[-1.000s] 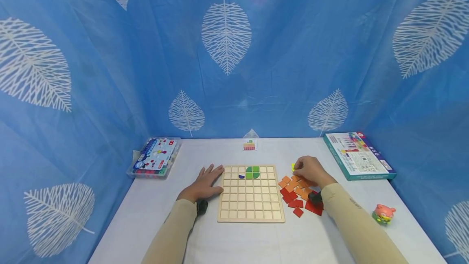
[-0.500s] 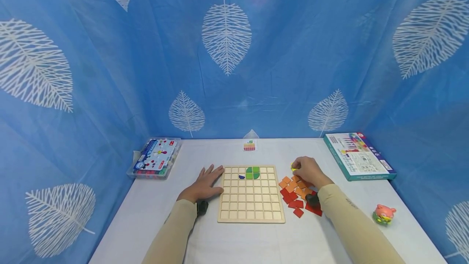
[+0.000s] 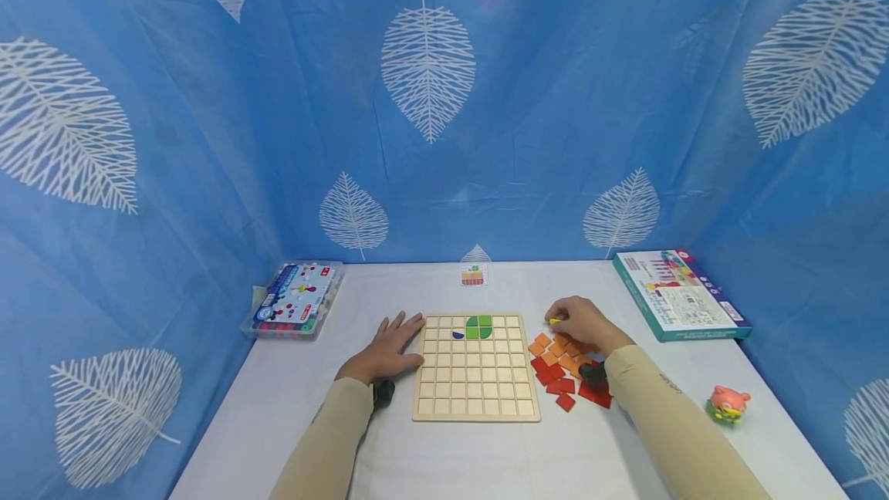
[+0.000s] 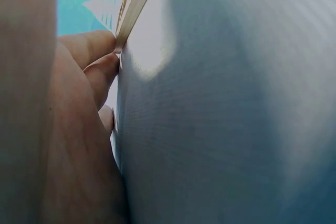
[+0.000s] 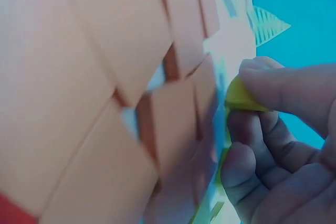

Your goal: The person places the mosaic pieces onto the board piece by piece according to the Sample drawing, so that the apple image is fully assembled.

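Right hand point(image 3: 583, 324) sits just right of the wooden board point(image 3: 475, 366), above the pile of orange tiles point(image 3: 559, 352). Fingers curled, pinching a small yellow piece point(image 3: 554, 321) between thumb and fingertips. The right wrist view confirms it: yellow piece point(image 5: 242, 97) gripped at the thumb tip, other fingers point(image 5: 247, 171) curled below it. Its full shape is unreadable, since most of it is covered by the hand. That view is heavily blurred; the orange tiles point(image 5: 126, 51) fill the left side, out of focus and cut off by the frame.

Left hand point(image 3: 389, 346) lies flat on the table point(image 3: 458, 454), fingers straight and slightly spread, fingertips against the left edge of the board. It holds nothing. The left wrist view is almost all palm point(image 4: 58, 145) and table surface; only a sliver of the board edge point(image 4: 134, 3) shows at top.

The board is a grid of mostly bare cells. Green pieces point(image 3: 478, 326) sit in the top rows, with a small dark blue piece point(image 3: 458, 335) just to their left. Red tiles point(image 3: 566, 390) lie below the orange ones, partly hidden by the right sleeve and wrist mount.

Elsewhere: a clear plastic case point(image 3: 295, 299) at far left, a small card point(image 3: 474, 275) at the back edge, print too small to read, a teal box point(image 3: 679, 295) at right, and a pink toy point(image 3: 727, 404) near the right edge.
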The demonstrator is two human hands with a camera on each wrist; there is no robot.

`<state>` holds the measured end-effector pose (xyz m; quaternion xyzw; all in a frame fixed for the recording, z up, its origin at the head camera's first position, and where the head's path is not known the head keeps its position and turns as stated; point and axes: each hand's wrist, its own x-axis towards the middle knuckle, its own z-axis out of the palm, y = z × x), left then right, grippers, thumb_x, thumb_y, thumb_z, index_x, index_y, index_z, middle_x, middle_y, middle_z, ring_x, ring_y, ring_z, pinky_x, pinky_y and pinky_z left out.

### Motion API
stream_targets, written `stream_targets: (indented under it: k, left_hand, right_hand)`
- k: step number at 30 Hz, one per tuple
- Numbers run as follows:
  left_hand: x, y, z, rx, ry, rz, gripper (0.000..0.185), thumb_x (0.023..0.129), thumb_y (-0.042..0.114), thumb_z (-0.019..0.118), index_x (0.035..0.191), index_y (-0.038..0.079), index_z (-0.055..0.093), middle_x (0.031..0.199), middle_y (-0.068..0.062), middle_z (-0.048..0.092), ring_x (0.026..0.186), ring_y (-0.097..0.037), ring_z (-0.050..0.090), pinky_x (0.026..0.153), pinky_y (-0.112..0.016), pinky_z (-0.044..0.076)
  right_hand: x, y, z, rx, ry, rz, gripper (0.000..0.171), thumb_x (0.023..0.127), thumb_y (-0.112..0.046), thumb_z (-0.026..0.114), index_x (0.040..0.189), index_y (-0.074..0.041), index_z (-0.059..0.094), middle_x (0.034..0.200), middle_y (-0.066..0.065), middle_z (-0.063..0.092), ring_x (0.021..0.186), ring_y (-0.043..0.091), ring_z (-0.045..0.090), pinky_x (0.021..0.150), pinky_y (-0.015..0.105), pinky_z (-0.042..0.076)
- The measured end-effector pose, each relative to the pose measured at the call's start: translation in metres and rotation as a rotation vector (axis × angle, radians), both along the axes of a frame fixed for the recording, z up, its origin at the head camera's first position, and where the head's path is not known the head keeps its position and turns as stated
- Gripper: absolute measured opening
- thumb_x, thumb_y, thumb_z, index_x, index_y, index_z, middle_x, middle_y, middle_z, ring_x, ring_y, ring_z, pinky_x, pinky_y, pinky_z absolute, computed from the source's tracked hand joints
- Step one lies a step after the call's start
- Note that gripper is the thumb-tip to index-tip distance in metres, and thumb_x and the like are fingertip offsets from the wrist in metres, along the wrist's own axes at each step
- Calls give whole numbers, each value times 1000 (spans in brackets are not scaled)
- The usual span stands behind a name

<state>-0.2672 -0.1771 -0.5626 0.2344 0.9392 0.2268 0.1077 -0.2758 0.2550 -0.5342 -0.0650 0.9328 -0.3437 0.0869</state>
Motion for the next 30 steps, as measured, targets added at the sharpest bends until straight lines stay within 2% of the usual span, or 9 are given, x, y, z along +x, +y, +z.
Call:
stream_targets:
  k: [7, 11, 18, 23, 30]
  left_hand:
    - [0, 0, 0, 4, 3, 4, 81, 96, 43, 63, 166, 14, 36, 171, -2, 30, 159, -31, 10, 126, -52, 0]
    - [-1, 0, 0, -3, 0, 1, 81, 96, 43, 63, 166, 14, 35, 171, -1, 29, 159, -31, 9, 126, -51, -1]
    - [-3, 0, -2, -8, 2, 2, 83, 95, 45, 63, 166, 14, 36, 171, -2, 30, 159, -30, 10, 126, -51, 0]
    - [-3, 0, -2, 1, 5, -6, 82, 95, 44, 63, 166, 13, 36, 171, -3, 30, 159, -32, 10, 126, -52, 0]
    - [-1, 0, 0, 0, 2, -13, 81, 95, 41, 63, 166, 12, 35, 171, -3, 29, 159, -32, 10, 126, -53, -1]
  right_hand:
    - [0, -13, 7, -53, 77, 59, 5, 94, -3, 75, 99, -3, 76, 88, 2, 66, 82, 22, 59, 78, 42, 54]
    - [-1, -26, 5, -87, 58, 77, 4, 93, -5, 77, 96, -6, 76, 85, 0, 67, 78, 21, 60, 71, 37, 55]
    - [-1, -58, 2, -206, 0, 125, 3, 93, -7, 79, 95, -7, 76, 84, 0, 70, 72, 24, 63, 63, 37, 55]
    - [-1, -87, 1, -221, 38, 186, 3, 93, -7, 80, 92, -8, 77, 82, -3, 71, 75, 21, 64, 69, 36, 55]
    - [4, -129, -2, -306, 49, 239, 6, 95, -8, 79, 93, -3, 76, 81, -1, 72, 70, 24, 70, 61, 34, 57]
